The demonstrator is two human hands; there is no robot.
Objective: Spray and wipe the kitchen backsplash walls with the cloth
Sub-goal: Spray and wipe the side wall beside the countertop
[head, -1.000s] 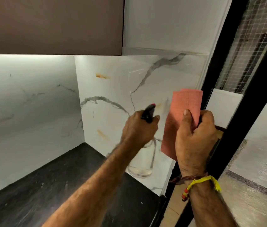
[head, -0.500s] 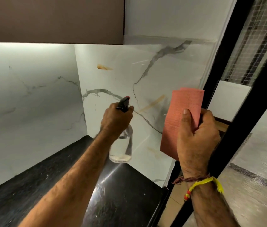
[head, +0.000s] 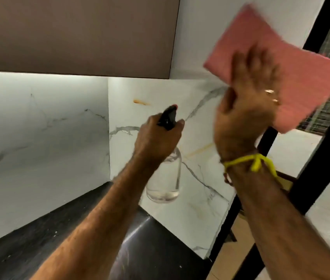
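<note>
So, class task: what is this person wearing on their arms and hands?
Both forearms are bare, with no sleeves in view. The right hand has a ring on one finger, and a yellow cord is tied round its wrist. The left hand shows nothing worn.

The black bench (head: 38, 245) lies bare below the two wall panels and leaves open room in the corner. The brown cupboard (head: 75, 33) closes this room from above. On the right a black frame (head: 319, 178) bounds the side wall (head: 160, 219). The left hand (head: 156, 140) with the spray bottle (head: 165, 178) hangs before the side wall, and the right hand (head: 245, 110) with the cloth (head: 301, 77) covers its upper right corner.
</note>
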